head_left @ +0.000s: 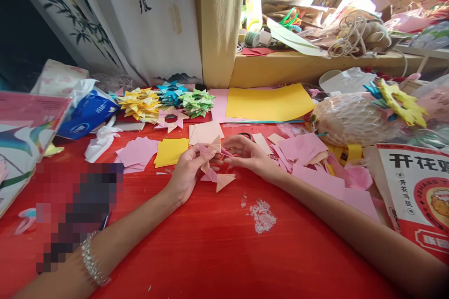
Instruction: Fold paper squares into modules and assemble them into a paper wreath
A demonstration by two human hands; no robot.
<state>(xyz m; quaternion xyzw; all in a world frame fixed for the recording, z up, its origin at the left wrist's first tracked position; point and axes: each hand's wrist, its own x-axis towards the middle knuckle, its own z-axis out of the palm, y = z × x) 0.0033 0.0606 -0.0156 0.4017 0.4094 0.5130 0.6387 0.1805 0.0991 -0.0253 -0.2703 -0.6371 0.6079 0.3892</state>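
Over the middle of the red table, my left hand [189,168] grips a partly joined origami ring [224,182] of pink and peach folded paper units. Its lower pointed units hang below my fingers. My right hand [247,155] is closed at the ring's right side, its fingertips pinching a folded pink paper piece [226,152]. Fingers cover part of the join. Just behind lie a peach paper stack [206,131] and a yellow paper stack [171,152]. A finished pink and peach ring [171,120] lies beyond them.
Yellow [140,105], blue [171,92] and green folded rings [198,103] are piled at the back. Pink sheets [319,177] spread to the right, beside a food bag [421,191]. A blue tissue pack [87,112] stands left. White scraps [262,216] lie on the table [210,252] in front.
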